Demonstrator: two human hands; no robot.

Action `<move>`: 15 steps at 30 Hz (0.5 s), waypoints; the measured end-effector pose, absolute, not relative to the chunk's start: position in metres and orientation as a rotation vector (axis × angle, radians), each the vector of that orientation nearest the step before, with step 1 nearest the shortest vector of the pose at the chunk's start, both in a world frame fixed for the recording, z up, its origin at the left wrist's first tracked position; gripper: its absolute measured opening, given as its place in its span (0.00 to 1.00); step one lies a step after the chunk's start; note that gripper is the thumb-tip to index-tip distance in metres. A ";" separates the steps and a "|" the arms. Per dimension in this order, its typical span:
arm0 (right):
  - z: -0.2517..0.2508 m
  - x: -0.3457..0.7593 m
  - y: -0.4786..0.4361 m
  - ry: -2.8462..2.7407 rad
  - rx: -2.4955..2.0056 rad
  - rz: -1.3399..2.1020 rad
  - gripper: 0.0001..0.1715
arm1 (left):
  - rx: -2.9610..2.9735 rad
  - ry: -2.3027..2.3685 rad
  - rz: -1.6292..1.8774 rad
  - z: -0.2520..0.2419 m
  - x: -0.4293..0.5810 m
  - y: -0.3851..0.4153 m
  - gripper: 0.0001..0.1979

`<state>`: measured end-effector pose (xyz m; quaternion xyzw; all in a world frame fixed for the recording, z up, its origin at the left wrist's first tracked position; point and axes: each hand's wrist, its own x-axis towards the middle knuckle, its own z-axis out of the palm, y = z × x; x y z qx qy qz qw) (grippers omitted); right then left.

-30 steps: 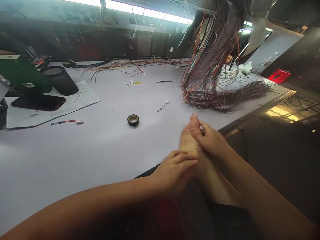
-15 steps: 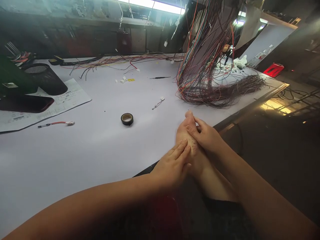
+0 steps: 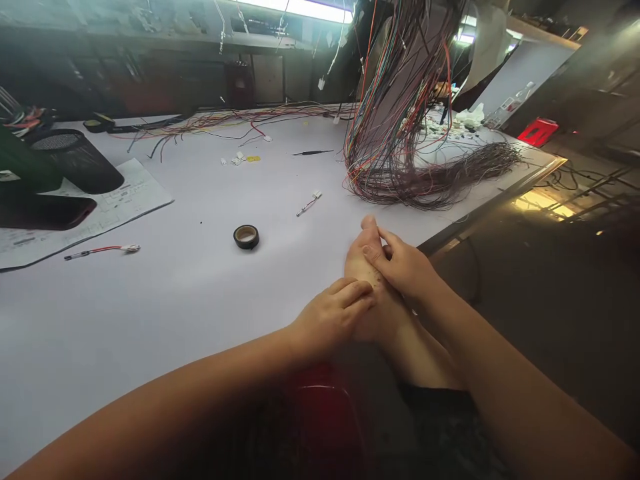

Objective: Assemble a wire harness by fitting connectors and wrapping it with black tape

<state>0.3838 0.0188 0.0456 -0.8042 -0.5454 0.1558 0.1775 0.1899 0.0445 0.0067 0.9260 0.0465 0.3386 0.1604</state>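
A bare foot [image 3: 357, 265] is raised against the table's near edge, toes up, with small dark marks on its skin. My right hand [image 3: 403, 263] grips it near the toes, thumb on the facing side and fingers wrapped behind. Lower down, my left hand [image 3: 333, 313] presses curled fingertips against the skin by those marks. What lies under these fingertips, if anything, is hidden. The lower leg runs down between my forearms into a dark trouser leg [image 3: 440, 413].
On the white table [image 3: 200, 300] lie a black tape roll [image 3: 247, 237], short wire leads with connectors [image 3: 309, 203], tweezers [image 3: 313, 153] and a phone [image 3: 47, 212] on paper sheets. A large wire bundle [image 3: 415, 177] hangs at right. A red stool [image 3: 539, 132] stands beyond.
My left hand's fingers have gone from fairly straight to curled on the foot. My right hand keeps its grip. The whole view has shifted slightly.
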 end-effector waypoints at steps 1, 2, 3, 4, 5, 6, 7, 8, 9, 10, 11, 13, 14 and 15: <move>0.046 0.383 0.019 -1.548 -2.278 0.434 0.32 | 2.675 0.112 0.970 0.007 0.188 0.043 0.13; 0.046 0.383 0.018 -1.550 -2.282 0.428 0.32 | 2.704 0.084 0.965 0.007 0.186 0.041 0.13; 0.046 0.383 0.018 -1.552 -2.287 0.422 0.32 | 2.729 0.054 0.954 0.007 0.184 0.040 0.13; 0.047 0.383 0.018 -1.553 -2.292 0.414 0.33 | 2.743 0.029 0.936 0.006 0.182 0.039 0.12; 0.047 0.383 0.017 -1.557 -2.295 0.405 0.33 | 2.748 0.018 0.915 0.006 0.181 0.038 0.12; 0.047 0.383 0.017 -1.564 -2.297 0.396 0.33 | 2.741 0.029 0.894 0.006 0.180 0.038 0.12; 0.046 0.383 0.017 -1.572 -2.297 0.389 0.33 | 2.726 0.057 0.874 0.005 0.179 0.038 0.12; 0.046 0.383 0.017 -1.580 -2.296 0.382 0.33 | 2.710 0.092 0.855 0.004 0.179 0.037 0.12; 0.046 0.383 0.017 -1.588 -2.291 0.377 0.33 | 2.690 0.131 0.847 0.004 0.179 0.037 0.13; 0.046 0.383 0.017 -1.595 -2.285 0.371 0.33 | 2.670 0.165 0.844 0.003 0.179 0.037 0.14; 0.046 0.383 0.017 -1.603 -2.280 0.362 0.33 | 2.651 0.189 0.842 0.003 0.180 0.037 0.14; 0.046 0.383 0.017 -1.618 -2.277 0.342 0.33 | 2.631 0.205 0.835 0.004 0.180 0.036 0.15; 0.046 0.383 0.017 -1.624 -2.279 0.335 0.33 | 2.632 0.202 0.832 0.005 0.180 0.036 0.15; 0.047 0.382 0.017 -1.628 -2.282 0.333 0.33 | 2.642 0.192 0.832 0.007 0.180 0.035 0.14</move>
